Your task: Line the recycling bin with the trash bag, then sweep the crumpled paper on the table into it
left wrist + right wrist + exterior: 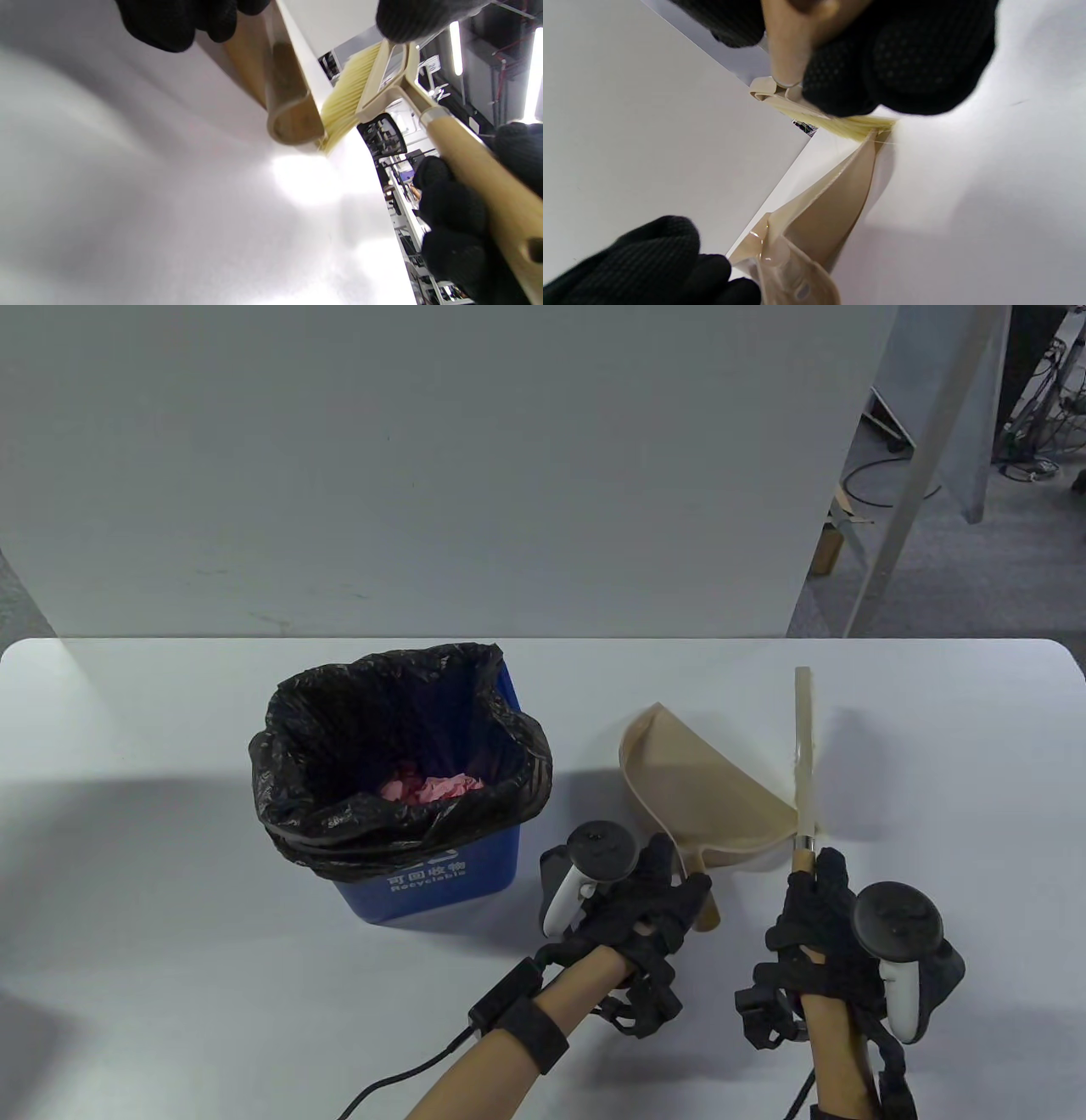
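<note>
A blue recycling bin (433,882) lined with a black trash bag (297,729) stands on the white table (127,899), left of centre. Pink crumpled paper (433,789) lies at its bottom. My left hand (649,899) grips the wooden handle of a beige dustpan (704,789), which rests on the table right of the bin. My right hand (814,908) grips the wooden handle (479,178) of a hand brush (803,755), whose yellow bristles (345,99) touch the table beside the dustpan's (292,114) right corner. In the right wrist view the dustpan (818,216) lies below the brush bristles (852,127).
A grey partition wall (424,466) rises behind the table's far edge. Past the table's right end are a slanted metal post (925,466) and floor cables.
</note>
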